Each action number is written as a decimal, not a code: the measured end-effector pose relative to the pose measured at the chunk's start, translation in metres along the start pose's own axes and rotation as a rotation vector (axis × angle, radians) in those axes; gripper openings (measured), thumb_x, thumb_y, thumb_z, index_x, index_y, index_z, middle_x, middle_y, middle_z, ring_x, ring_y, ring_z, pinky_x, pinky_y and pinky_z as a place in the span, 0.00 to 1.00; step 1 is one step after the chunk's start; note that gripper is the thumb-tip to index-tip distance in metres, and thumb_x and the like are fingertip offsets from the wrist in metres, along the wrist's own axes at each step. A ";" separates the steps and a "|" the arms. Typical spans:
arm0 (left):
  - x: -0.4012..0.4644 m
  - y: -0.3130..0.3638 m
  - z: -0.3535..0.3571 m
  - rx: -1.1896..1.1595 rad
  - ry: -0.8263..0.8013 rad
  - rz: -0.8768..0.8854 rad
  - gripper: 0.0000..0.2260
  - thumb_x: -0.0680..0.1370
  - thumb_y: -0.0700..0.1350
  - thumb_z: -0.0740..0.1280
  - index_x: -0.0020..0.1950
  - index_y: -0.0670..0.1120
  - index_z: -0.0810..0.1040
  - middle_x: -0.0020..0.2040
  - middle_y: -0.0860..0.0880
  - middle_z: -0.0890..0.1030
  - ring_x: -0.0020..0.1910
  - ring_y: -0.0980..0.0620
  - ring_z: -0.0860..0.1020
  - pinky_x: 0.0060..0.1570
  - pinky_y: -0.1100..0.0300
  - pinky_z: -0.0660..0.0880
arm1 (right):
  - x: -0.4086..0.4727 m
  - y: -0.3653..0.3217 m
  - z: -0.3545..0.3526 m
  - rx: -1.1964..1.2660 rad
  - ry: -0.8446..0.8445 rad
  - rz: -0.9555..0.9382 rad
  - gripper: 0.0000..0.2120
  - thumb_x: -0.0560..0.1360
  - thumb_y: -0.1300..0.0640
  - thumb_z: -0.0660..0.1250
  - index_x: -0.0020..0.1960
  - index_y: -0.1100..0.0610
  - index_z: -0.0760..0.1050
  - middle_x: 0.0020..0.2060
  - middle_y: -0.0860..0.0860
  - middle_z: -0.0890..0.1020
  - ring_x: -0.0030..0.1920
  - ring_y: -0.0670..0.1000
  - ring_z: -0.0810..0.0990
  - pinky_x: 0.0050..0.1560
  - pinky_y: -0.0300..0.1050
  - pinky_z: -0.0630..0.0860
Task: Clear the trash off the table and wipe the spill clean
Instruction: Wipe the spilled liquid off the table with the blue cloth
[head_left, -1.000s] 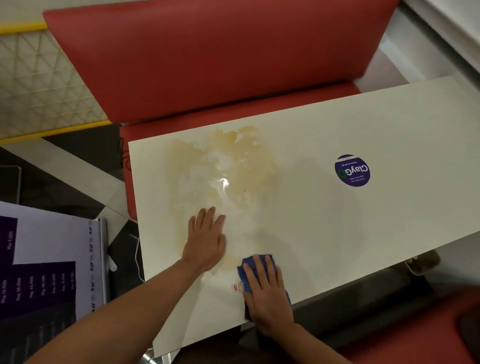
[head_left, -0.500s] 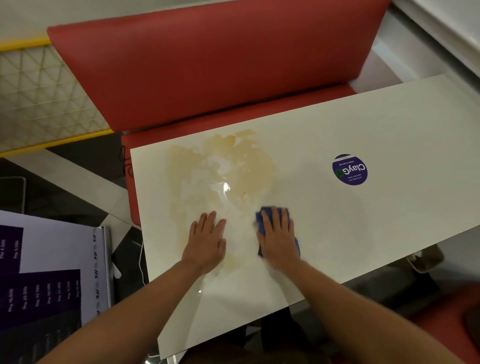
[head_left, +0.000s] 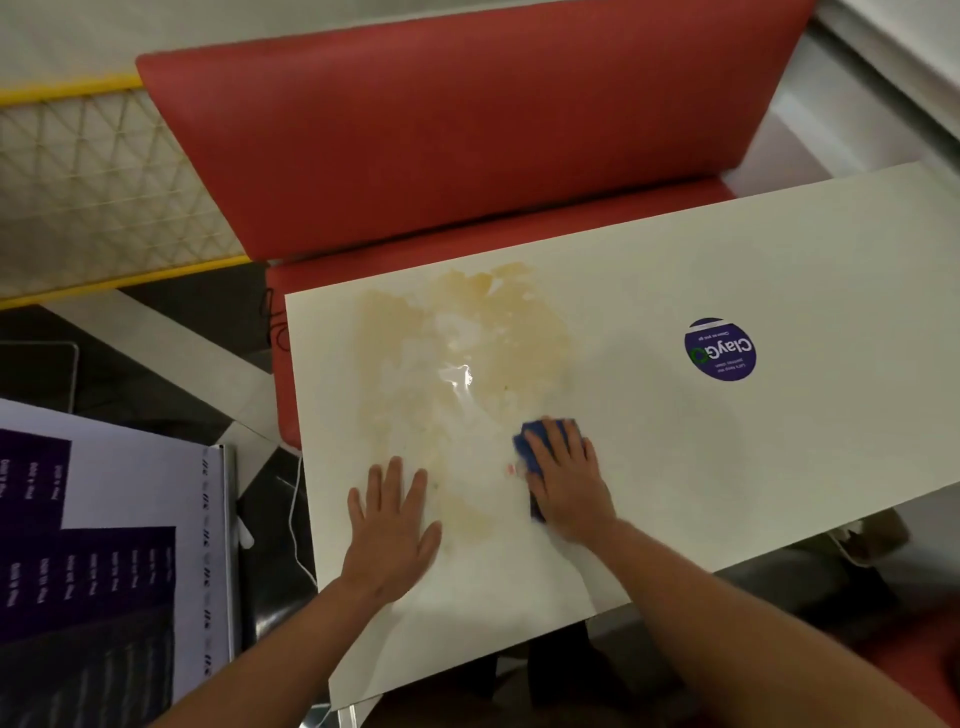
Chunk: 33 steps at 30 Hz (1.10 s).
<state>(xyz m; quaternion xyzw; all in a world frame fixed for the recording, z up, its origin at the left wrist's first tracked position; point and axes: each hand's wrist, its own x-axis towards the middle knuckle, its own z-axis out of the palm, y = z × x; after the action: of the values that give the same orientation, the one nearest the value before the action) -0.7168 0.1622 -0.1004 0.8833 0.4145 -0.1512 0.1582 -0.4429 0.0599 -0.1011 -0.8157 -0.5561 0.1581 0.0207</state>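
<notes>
Spill (head_left: 467, 358) stains the table (head_left: 753, 467) at left, blue cloth (head_left: 529, 437) at its right edge, pressed under the flat, straight-fingered right hand (head_left: 567, 491). Overlapping strokes toward the middle look best, left hand (head_left: 389, 527) lying flat as a brace.

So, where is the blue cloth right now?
In the head view, the blue cloth lies on the table under the right hand, at the right edge of the brownish spill.

- Dim, warm indoor light, soft overall.
- A small glare spot on the worktop (head_left: 675, 467) just beyond the hands.
- Wide-angle bending at the edges; slight blur throughout.
</notes>
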 end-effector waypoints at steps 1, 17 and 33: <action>0.000 0.000 0.001 0.001 0.001 0.001 0.33 0.83 0.65 0.46 0.83 0.52 0.41 0.82 0.44 0.36 0.80 0.38 0.34 0.76 0.37 0.39 | 0.015 0.004 -0.005 -0.011 -0.004 0.049 0.27 0.80 0.47 0.53 0.77 0.55 0.67 0.76 0.58 0.67 0.74 0.67 0.65 0.67 0.65 0.69; 0.001 -0.003 0.000 0.014 -0.023 0.000 0.35 0.79 0.67 0.41 0.83 0.52 0.41 0.83 0.43 0.37 0.81 0.38 0.36 0.76 0.36 0.41 | -0.075 -0.026 0.028 -0.080 -0.022 -0.224 0.24 0.82 0.47 0.58 0.76 0.52 0.70 0.77 0.55 0.68 0.77 0.63 0.65 0.73 0.61 0.62; -0.002 0.003 -0.016 -0.032 -0.047 -0.007 0.33 0.83 0.63 0.52 0.83 0.52 0.42 0.83 0.43 0.37 0.81 0.38 0.37 0.77 0.37 0.44 | -0.105 -0.088 0.048 -0.014 -0.077 -0.047 0.47 0.67 0.48 0.74 0.81 0.57 0.57 0.80 0.61 0.60 0.80 0.68 0.52 0.75 0.66 0.53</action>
<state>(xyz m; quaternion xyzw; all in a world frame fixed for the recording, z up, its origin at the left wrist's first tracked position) -0.7136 0.1656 -0.0845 0.8753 0.4164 -0.1659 0.1816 -0.5704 -0.0099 -0.1034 -0.7957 -0.5767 0.1850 -0.0029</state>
